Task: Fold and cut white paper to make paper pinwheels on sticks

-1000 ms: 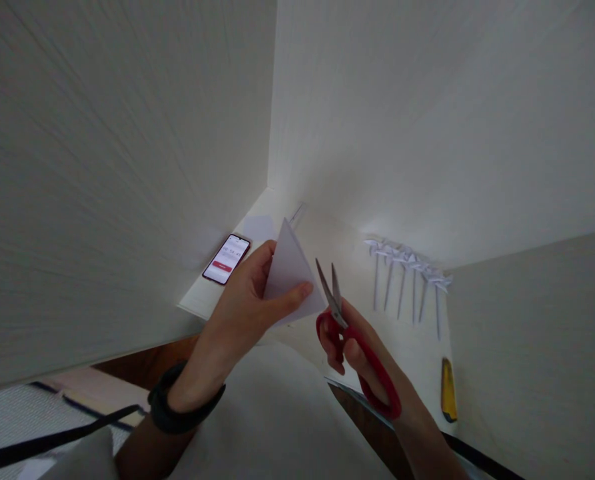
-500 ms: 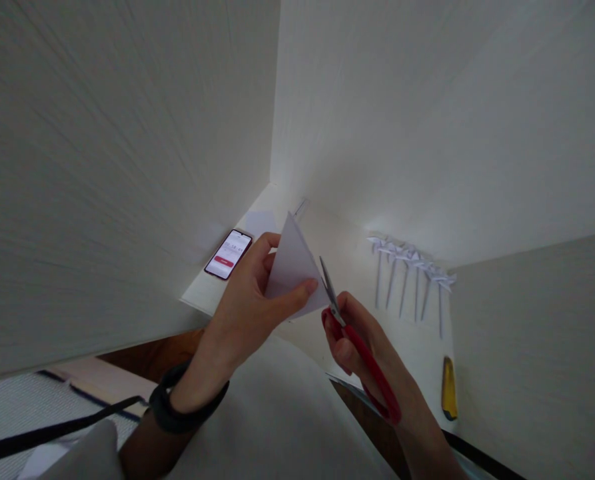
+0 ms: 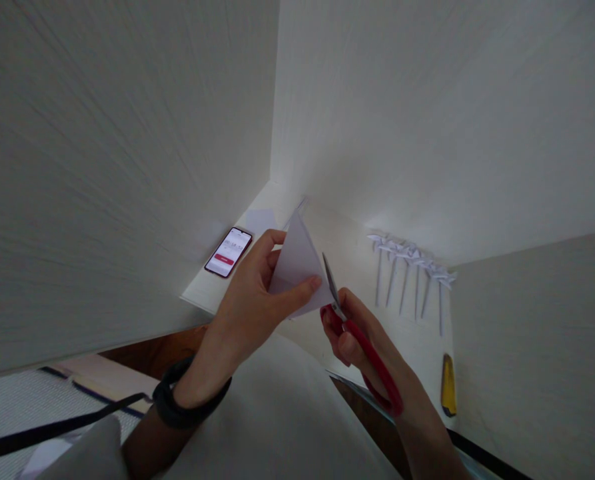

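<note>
Between thumb and fingers, my left hand (image 3: pixel 257 293) grips a folded white sheet of paper (image 3: pixel 296 260), a triangle with its tip pointing up and away. My right hand (image 3: pixel 362 333) has its fingers through the handles of red-handled scissors (image 3: pixel 377 367). Their metal blades are at the right-hand corner of the paper, close to my left thumb. Whether the blades are cutting into the paper I cannot tell. Part of the paper is hidden behind my left hand.
A phone (image 3: pixel 228 252) with a lit timer screen lies on the left of the white table (image 3: pixel 327 347), near a white paper piece (image 3: pixel 260 219). Several paper pinwheels on sticks (image 3: pixel 407 253) lie at the right, above a yellow cutter (image 3: pixel 448 387). White walls surround the table.
Both hands, with the paper and the scissors, have shifted very slightly; the paper has moved a little to the right. My grip on each is the same.
</note>
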The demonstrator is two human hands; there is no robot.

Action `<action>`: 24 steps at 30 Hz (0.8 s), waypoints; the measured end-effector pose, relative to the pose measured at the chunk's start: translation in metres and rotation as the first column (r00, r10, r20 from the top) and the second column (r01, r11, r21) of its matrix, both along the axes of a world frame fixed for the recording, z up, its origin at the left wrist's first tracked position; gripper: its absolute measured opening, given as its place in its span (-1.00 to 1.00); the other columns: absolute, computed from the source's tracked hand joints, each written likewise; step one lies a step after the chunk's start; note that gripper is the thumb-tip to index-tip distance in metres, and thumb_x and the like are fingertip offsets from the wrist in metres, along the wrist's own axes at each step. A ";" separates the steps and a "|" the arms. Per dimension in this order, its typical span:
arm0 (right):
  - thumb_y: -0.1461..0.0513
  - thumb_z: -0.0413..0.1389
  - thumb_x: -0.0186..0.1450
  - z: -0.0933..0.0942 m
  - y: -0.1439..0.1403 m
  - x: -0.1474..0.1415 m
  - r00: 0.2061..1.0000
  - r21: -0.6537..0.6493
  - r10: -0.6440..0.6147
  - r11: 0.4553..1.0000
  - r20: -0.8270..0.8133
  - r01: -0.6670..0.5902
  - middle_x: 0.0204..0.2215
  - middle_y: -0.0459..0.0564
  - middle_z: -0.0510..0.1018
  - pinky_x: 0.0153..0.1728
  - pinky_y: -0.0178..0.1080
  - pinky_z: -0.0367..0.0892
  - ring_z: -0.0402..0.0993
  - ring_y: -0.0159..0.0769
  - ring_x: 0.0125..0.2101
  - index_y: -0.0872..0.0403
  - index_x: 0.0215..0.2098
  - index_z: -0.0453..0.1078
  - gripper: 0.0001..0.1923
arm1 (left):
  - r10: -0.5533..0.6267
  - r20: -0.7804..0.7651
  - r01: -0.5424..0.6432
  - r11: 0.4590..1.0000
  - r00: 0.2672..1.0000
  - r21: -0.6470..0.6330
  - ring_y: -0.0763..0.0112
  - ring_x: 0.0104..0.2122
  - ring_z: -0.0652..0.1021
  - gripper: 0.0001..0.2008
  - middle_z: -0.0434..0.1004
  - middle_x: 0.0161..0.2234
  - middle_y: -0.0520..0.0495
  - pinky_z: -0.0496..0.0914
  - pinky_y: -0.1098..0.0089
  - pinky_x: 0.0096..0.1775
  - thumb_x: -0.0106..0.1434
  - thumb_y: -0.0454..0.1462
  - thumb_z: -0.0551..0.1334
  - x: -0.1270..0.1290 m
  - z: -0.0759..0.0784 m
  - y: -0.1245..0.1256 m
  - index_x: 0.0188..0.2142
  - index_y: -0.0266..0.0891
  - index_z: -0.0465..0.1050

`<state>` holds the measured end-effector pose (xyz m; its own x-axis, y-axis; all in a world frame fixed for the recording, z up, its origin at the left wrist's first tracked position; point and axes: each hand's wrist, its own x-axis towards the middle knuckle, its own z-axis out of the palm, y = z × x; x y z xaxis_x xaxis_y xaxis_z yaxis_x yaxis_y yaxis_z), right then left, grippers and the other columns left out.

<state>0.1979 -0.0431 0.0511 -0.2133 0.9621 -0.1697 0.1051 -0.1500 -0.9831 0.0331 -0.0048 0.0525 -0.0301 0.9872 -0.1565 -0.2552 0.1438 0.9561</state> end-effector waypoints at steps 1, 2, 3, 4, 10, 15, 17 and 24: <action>-0.14 0.22 0.13 0.001 0.000 0.000 1.000 -0.007 0.007 1.000 0.000 -0.007 -0.45 -0.10 0.43 -0.39 -0.26 0.35 0.34 -0.28 -0.45 -0.07 -0.34 0.34 -0.62 | 0.002 -0.010 -0.002 1.000 1.000 0.000 0.37 -0.47 0.56 -0.63 0.59 -0.38 0.00 0.42 0.47 -0.48 0.03 -0.33 0.37 0.000 0.000 0.000 -0.13 -0.16 0.41; -0.14 0.22 0.13 0.001 0.001 0.000 1.000 -0.013 0.010 1.000 -0.001 -0.010 -0.46 -0.10 0.43 -0.41 -0.26 0.34 0.34 -0.28 -0.46 -0.06 -0.35 0.34 -0.62 | 0.007 -0.021 -0.007 1.000 1.000 0.003 0.36 -0.46 0.56 -0.63 0.59 -0.38 0.00 0.42 0.47 -0.48 0.03 -0.33 0.37 0.000 0.000 0.000 -0.14 -0.16 0.41; -0.14 0.21 0.13 0.002 0.001 0.000 1.000 -0.018 0.013 1.000 -0.001 -0.013 -0.46 -0.10 0.43 -0.42 -0.27 0.33 0.34 -0.28 -0.46 -0.06 -0.35 0.34 -0.62 | 0.011 -0.031 -0.011 1.000 0.999 0.008 0.35 -0.45 0.57 -0.64 0.59 -0.37 0.00 0.42 0.47 -0.48 0.04 -0.32 0.37 0.000 0.001 0.000 -0.14 -0.16 0.40; -0.15 0.22 0.12 0.003 0.001 0.000 1.000 -0.024 0.016 1.000 -0.001 -0.016 -0.46 -0.10 0.43 -0.43 -0.27 0.32 0.33 -0.28 -0.47 -0.06 -0.35 0.35 -0.62 | 0.014 -0.039 -0.013 1.000 0.999 0.014 0.35 -0.44 0.57 -0.65 0.59 -0.37 0.01 0.42 0.47 -0.48 0.04 -0.32 0.37 0.000 0.001 0.000 -0.15 -0.15 0.40; -0.15 0.20 0.14 0.001 0.001 -0.002 1.000 -0.042 0.020 0.999 -0.019 -0.021 -0.46 -0.10 0.39 -0.51 -0.30 0.22 0.27 -0.32 -0.49 -0.05 -0.37 0.31 -0.61 | 0.033 -0.042 -0.033 0.999 0.999 0.014 0.37 -0.46 0.57 -0.69 0.59 -0.40 0.03 0.39 0.50 -0.50 0.03 -0.34 0.38 0.001 0.004 0.000 -0.22 -0.17 0.39; -0.17 0.17 0.15 -0.005 0.007 0.002 0.994 -0.064 0.087 0.994 -0.063 -0.091 -0.47 -0.13 0.35 -0.55 -0.33 0.18 0.20 -0.40 -0.54 -0.02 -0.36 0.29 -0.57 | 0.041 -0.028 -0.040 0.999 0.999 0.025 0.40 -0.46 0.57 -0.71 0.59 -0.41 0.03 0.41 0.51 -0.48 0.04 -0.35 0.37 0.002 0.005 0.000 -0.23 -0.19 0.38; -0.19 0.17 0.14 -0.006 0.011 0.004 0.991 -0.080 0.125 0.988 -0.048 -0.129 -0.48 -0.13 0.35 -0.54 -0.33 0.21 0.23 -0.40 -0.54 -0.01 -0.38 0.29 -0.54 | 0.044 -0.037 -0.043 0.999 0.998 0.024 0.40 -0.44 0.57 -0.71 0.58 -0.40 0.03 0.41 0.51 -0.46 0.05 -0.35 0.36 0.003 0.005 -0.001 -0.22 -0.19 0.38; -0.21 0.11 0.17 0.003 0.005 -0.001 0.997 -0.043 0.058 0.998 0.057 -0.055 -0.45 -0.10 0.41 -0.47 -0.31 0.27 0.30 -0.36 -0.49 0.00 -0.34 0.32 -0.53 | -0.023 -0.019 0.024 0.999 1.000 0.041 0.39 -0.36 0.59 -0.67 0.58 -0.32 0.05 0.47 0.46 -0.37 0.11 -0.33 0.35 0.001 -0.001 0.001 -0.13 -0.16 0.33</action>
